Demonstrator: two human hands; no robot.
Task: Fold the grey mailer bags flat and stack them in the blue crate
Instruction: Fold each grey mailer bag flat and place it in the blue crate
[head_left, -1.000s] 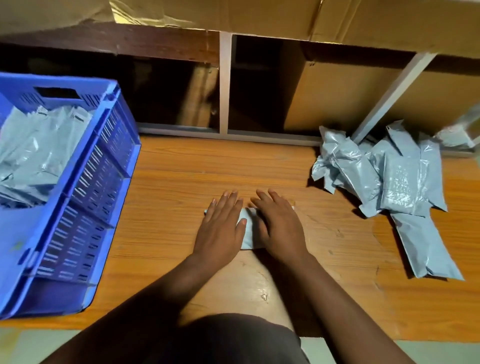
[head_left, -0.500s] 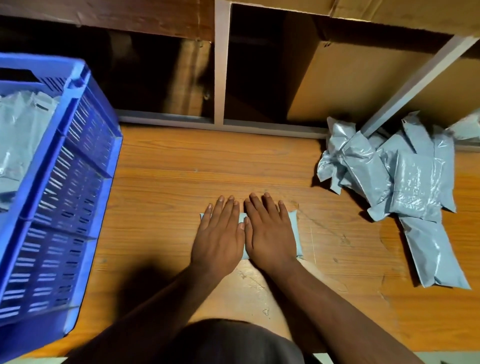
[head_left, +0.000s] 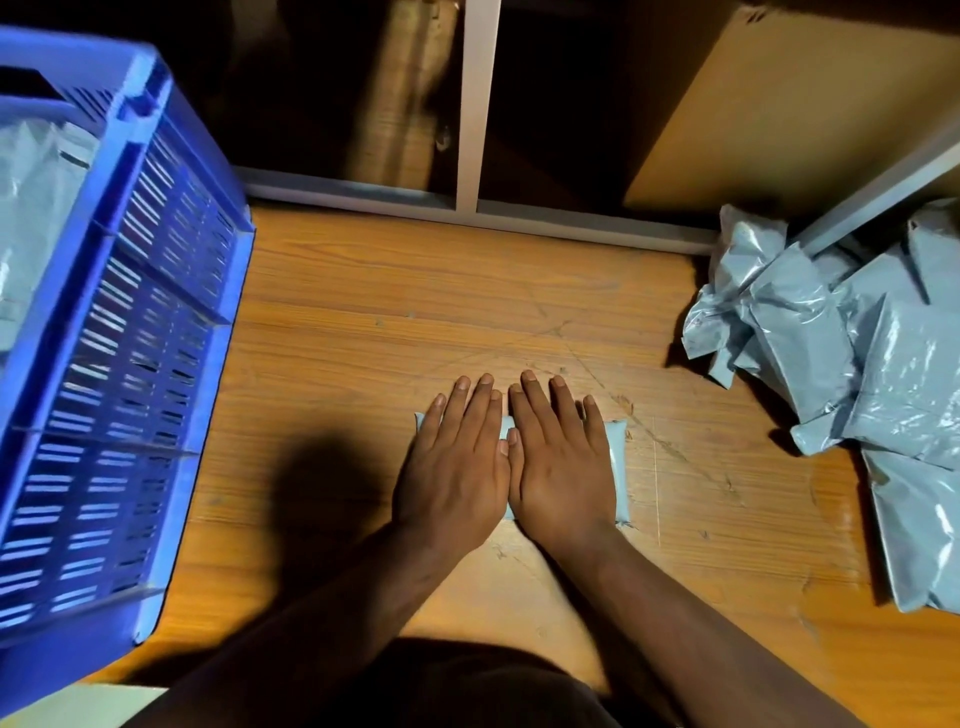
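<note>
My left hand (head_left: 457, 462) joined my right hand (head_left: 563, 462) squarely, fingers straight, flattening the folded mailer bag (head_left: 618, 467) mid-frame on the surface. Next, I reckon, the blue crate (head_left: 171, 291) at left.

Dim warm light, hard shadows, warped edges

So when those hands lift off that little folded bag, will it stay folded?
Probably not fully: the folded bag looks puffy under both flat hands, so it may spring open. Its glossy film suggests it is slippery, light and floppy.
</note>
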